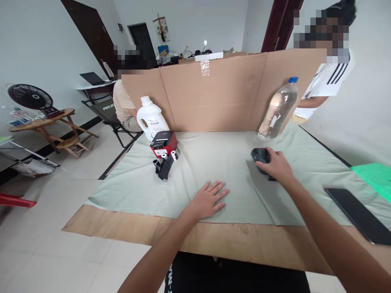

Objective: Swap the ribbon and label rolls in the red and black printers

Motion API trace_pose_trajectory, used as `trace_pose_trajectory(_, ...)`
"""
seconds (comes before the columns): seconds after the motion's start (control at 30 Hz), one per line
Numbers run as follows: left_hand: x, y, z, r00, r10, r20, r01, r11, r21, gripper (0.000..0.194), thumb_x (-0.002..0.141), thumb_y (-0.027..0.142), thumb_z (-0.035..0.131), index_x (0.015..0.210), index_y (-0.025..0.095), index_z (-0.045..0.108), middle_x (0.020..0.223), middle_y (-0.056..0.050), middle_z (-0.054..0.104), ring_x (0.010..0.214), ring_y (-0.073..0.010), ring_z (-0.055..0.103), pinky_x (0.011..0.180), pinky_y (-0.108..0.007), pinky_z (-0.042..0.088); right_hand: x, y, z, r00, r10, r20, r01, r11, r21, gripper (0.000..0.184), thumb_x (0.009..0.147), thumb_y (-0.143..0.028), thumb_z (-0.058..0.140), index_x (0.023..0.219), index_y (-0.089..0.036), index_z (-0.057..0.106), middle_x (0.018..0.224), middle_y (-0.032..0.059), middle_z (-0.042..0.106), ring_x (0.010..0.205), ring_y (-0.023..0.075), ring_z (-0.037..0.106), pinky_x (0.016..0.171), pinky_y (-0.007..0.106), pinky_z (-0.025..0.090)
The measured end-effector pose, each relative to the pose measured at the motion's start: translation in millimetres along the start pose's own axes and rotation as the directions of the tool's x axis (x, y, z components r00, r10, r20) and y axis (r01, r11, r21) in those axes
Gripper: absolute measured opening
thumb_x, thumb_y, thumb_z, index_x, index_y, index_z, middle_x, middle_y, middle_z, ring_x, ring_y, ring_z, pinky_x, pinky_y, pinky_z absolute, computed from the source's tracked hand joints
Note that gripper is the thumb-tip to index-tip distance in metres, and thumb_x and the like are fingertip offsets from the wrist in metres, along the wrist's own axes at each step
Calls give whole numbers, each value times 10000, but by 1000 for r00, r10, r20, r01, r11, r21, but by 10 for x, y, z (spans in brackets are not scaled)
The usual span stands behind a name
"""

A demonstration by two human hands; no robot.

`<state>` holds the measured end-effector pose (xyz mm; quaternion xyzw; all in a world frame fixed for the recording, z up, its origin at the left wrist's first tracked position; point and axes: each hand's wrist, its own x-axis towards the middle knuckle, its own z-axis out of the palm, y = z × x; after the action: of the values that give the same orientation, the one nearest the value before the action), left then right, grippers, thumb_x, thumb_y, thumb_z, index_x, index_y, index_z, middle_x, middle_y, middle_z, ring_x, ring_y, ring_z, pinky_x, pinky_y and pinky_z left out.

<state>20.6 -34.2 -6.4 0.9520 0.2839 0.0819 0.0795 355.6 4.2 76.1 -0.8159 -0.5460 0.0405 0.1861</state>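
Observation:
My left hand [211, 199] lies flat on the pale green cloth [195, 162], fingers spread, with nothing in it. On the right, my right hand [277, 165] is closed round a small black blocky device [260, 155] at the cloth; its exact kind is hard to make out. To the left stands a white jug with a handle [151, 118], a red and black box [165, 143] in front of it. Before the box lies a black curved object with white ends [165, 166]. A clear bottle with a blue cap [279, 108] stands beyond my right hand, full of clear liquid.
A cardboard panel [214, 97] rises along the table's far side. A dark phone or tablet [359, 213] lies at the right, near green material [374, 177]. Bare wood [122, 224] shows along the front edge. Two people are behind the panel, at left and right.

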Motion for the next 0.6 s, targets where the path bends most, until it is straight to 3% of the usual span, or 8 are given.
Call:
trace_pose_trajectory(0.13, -5, 25, -29, 1000, -14, 25, 14, 1000, -17, 593, 1069, 550, 262, 1615, 319, 270, 1711, -16, 203, 1590, -245, 197, 1291, -524, 163, 256, 770, -140, 987, 143, -68, -149, 985, -87, 848, 863, -669, 543, 1577, -243, 374, 1387, 221, 505, 1220, 391, 576, 915, 436, 477)
trace_pose_trajectory(0.23, -9, 48, -57, 999, -18, 32, 19, 999, -30, 591, 1068, 554, 267, 1617, 333, 258, 1713, -1, 194, 1592, -249, 187, 1290, -529, 170, 378, 1081, -140, 984, 174, -41, -177, 979, -103, 846, 877, -671, 520, 1586, -241, 355, 1397, 221, 505, 1231, 373, 573, 929, 417, 461)
trace_pose_trajectory(0.33, -14, 56, -71, 999, -16, 32, 17, 999, -46, 588, 1068, 547, 280, 1618, 341, 251, 1712, -2, 204, 1591, -250, 193, 1289, -527, 176, 434, 1182, -100, 986, 167, -17, -167, 980, -105, 836, 866, -660, 537, 1582, -267, 358, 1419, 212, 492, 1218, 374, 572, 900, 419, 459)
trace_pose_trajectory(0.6, -7, 48, -58, 1000, -14, 6, 15, 998, -61, 590, 1062, 538, 329, 1611, 328, 280, 1702, -15, 244, 1584, -257, 216, 1286, -529, 196, 466, 1155, -34, 989, 148, -1, -146, 975, -165, 822, 879, -672, 472, 1576, -251, 359, 1427, 269, 472, 1221, 454, 549, 876, 501, 437)
